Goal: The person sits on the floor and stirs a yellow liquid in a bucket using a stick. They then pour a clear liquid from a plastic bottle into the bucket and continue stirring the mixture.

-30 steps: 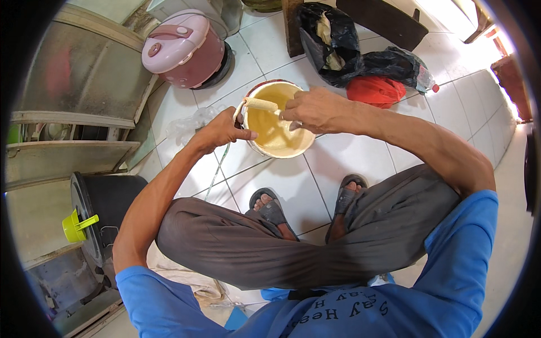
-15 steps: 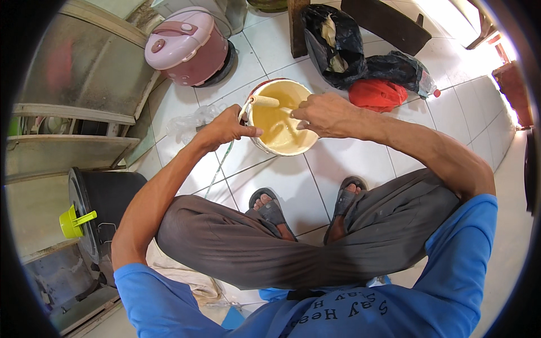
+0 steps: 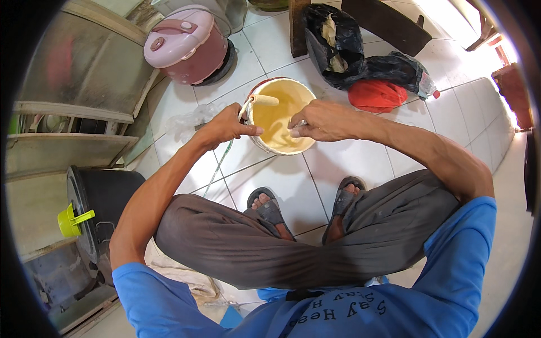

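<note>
On the tiled floor in front of my feet stands a round bucket [image 3: 297, 91] with pale yellow paint [image 3: 275, 119] inside. My left hand [image 3: 228, 124] is closed on its left rim, the thumb reaching over the inner edge. Beside that hand a cream cylindrical grip [image 3: 264, 101] lies across the bucket's mouth, probably part of the carrying handle. Over the right side of the opening, my right hand [image 3: 322, 121] has its fingers curled together and pointing down at the paint. Whatever they hold, if anything, is hidden.
A pink rice cooker [image 3: 189, 45] stands beyond the bucket to the left. Black plastic bags [image 3: 344, 53], a red bag [image 3: 376, 96] and a clear bottle [image 3: 426, 85] lie at the far right. A black lidded bin [image 3: 110, 194] with a lime-green scoop [image 3: 70, 221] is at my left.
My right hand has shifted slightly and turned over the paint, its fingers more tightly curled. The left hand stays on the rim.
</note>
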`<state>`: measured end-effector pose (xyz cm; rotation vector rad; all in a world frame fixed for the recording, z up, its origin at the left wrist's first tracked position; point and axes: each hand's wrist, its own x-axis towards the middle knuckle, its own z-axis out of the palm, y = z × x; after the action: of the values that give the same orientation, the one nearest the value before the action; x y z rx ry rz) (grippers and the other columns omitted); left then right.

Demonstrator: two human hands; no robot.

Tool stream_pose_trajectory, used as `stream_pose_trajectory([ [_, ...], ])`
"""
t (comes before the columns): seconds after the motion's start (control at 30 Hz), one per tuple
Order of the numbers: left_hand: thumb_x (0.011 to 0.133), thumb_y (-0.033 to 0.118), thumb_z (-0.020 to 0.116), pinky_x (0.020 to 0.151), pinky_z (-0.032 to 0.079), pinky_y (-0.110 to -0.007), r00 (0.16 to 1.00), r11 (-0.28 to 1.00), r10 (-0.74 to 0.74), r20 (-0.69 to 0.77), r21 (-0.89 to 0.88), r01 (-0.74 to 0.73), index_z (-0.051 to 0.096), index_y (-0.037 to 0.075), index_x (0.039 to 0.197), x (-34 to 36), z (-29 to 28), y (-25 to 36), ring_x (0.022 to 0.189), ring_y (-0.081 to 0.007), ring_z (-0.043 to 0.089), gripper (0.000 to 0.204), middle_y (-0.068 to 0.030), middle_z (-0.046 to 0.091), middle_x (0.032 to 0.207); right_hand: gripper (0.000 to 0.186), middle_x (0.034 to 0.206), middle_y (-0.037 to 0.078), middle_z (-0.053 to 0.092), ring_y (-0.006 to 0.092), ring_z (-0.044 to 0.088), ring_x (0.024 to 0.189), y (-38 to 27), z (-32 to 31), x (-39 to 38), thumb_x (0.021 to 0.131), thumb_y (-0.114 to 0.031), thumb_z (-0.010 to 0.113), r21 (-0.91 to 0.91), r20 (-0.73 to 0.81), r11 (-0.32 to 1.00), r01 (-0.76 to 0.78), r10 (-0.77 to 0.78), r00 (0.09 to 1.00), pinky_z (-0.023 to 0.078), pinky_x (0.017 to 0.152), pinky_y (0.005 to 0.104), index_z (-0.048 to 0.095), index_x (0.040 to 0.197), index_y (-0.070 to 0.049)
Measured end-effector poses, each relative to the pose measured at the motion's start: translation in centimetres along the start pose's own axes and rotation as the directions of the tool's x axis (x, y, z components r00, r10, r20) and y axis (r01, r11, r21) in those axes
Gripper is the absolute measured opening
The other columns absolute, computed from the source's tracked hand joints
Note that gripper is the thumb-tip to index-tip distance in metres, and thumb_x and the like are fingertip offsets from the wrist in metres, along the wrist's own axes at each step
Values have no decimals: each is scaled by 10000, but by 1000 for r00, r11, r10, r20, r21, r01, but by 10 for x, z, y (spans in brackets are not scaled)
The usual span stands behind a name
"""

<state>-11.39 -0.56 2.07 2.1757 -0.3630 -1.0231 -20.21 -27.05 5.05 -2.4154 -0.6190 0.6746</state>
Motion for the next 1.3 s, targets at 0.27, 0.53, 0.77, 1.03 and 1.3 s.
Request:
stream_pose_trajectory([
  [0.27, 654, 393, 907, 610, 473, -288, 1000, 1000, -11, 14, 25, 11, 560, -26, 1001, 2, 0, -1, 742, -164, 549, 644, -83, 553, 845, 366, 935, 231, 709, 374, 689, 926, 0, 1, 0, 951, -337, 609, -112, -40, 993, -21, 16, 999, 528, 839, 479, 714, 1146, -46],
  [0.53, 635, 402, 921, 607, 487, -306, 1000, 1000, -7, 8, 6, 7, 560, -46, 992, 2, 0, 1, 735, -182, 576, 677, -111, 578, 834, 369, 890, 239, 707, 406, 682, 821, 11, -2, -1, 944, -315, 627, -194, -75, 981, 7, -21, 997, 527, 786, 475, 704, 1139, -11],
  [0.77, 623, 427, 928, 608, 485, -305, 999, 999, -33, 1, 11, 33, 562, -43, 992, 3, 1, -1, 737, -185, 576, 701, -115, 583, 840, 370, 849, 249, 701, 399, 687, 838, 12, -5, 2, 950, -306, 615, -177, -175, 983, 52, -83, 981, 529, 795, 469, 706, 1124, 7],
  [1.03, 674, 397, 903, 590, 475, -281, 1000, 1000, -16, 5, 0, 16, 560, -25, 986, 0, 2, 1, 719, -164, 557, 627, -89, 559, 840, 370, 860, 251, 702, 380, 695, 860, 6, -6, 4, 941, -298, 613, -94, -189, 995, 34, -52, 981, 527, 837, 472, 711, 1097, 23],
  [1.3, 671, 406, 904, 603, 477, -273, 1000, 1000, -8, 29, 19, 8, 568, -28, 985, 0, 0, 9, 714, -160, 559, 632, -87, 567, 829, 360, 902, 258, 700, 383, 685, 910, 15, 2, 5, 954, -300, 598, 45, -196, 996, 74, -64, 979, 521, 848, 477, 717, 1095, 10],
])
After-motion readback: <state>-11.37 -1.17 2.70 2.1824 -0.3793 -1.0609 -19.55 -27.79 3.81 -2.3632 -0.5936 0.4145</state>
